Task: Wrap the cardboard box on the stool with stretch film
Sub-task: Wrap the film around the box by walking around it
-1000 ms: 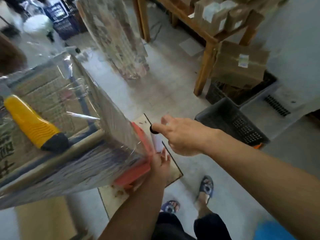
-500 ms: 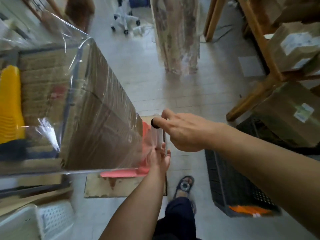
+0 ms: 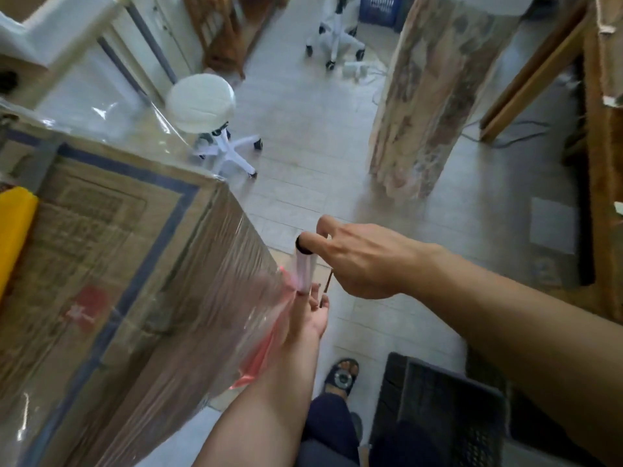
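Observation:
The cardboard box (image 3: 111,264) with blue border print fills the left side, its near face covered in clear stretch film (image 3: 219,298). It stands on a red stool (image 3: 259,358), seen through the film. A slim film roll (image 3: 304,271) stands upright just off the box's corner. My right hand (image 3: 364,261) holds the roll's black top end with a fingertip in the core. My left hand (image 3: 312,318) holds the roll's lower end from below, partly hidden behind the film. Film runs taut from roll to box.
A yellow utility knife (image 3: 13,230) lies on the box top. A white wheeled stool (image 3: 202,102) stands beyond the box, a film-wrapped column (image 3: 431,96) farther right. A black crate (image 3: 438,406) sits by my feet, and wooden table legs (image 3: 526,79) rise at right.
The view has swung round the box's corner. Both hands have carried the upright roll along with it, and film lies over more of the near face.

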Demonstrator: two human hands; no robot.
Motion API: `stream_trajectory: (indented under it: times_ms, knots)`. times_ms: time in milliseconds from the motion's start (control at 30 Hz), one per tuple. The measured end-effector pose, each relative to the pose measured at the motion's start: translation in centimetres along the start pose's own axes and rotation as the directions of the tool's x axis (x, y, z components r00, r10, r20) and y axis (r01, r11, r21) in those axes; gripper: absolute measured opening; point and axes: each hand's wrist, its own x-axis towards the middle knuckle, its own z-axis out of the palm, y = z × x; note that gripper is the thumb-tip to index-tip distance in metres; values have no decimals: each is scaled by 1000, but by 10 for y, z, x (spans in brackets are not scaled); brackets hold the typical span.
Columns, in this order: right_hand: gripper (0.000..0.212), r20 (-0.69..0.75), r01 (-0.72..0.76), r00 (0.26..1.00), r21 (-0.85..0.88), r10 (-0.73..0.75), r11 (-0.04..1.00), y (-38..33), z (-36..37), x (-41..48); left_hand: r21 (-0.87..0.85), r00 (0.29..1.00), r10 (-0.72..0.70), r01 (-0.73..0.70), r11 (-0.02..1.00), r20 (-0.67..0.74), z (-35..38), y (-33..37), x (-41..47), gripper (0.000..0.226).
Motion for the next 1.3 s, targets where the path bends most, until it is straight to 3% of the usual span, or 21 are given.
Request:
stream_trajectory:
  times_ms: [333, 433, 500, 600, 700, 767, 967, 1133, 1300]
  knots:
    - [52, 99, 241, 968, -83, -232, 967, 40, -49, 70, -214, 990, 14, -44, 976, -141, 54, 19, 32, 39]
    - [50, 147, 327, 939, -105, -311, 939, 55, -66, 95, -247, 984, 12, -57, 967, -180, 79, 28, 42, 39]
    - [46, 169, 387, 914, -97, -368, 917, 68, -76, 111, -382, 978, -14, -68, 922, -209, 99, 35, 46, 41]
    - [43, 199, 480, 870, -123, -452, 869, 87, -88, 133, -453, 955, 10, -150, 879, -297, 121, 44, 49, 56]
    - [48, 255, 580, 806, -157, -534, 799, 108, -101, 161, -573, 957, 59, -218, 790, -282, 136, 52, 71, 101]
    - [52, 288, 643, 757, -165, -587, 748, 114, -112, 184, -644, 960, 94, -247, 724, -263, 142, 62, 84, 108]
    - [57, 365, 808, 588, -227, -722, 544, 100, -132, 251, -770, 922, 163, -383, 509, -351, 149, 102, 106, 105]
    - [59, 461, 894, 448, -217, -766, 392, 79, -150, 309, -829, 888, 137, -460, 318, -440, 155, 138, 118, 72]
    - [59, 533, 946, 325, -200, -781, 257, 44, -160, 365, -788, 838, 185, -545, 286, -513, 142, 174, 135, 66]
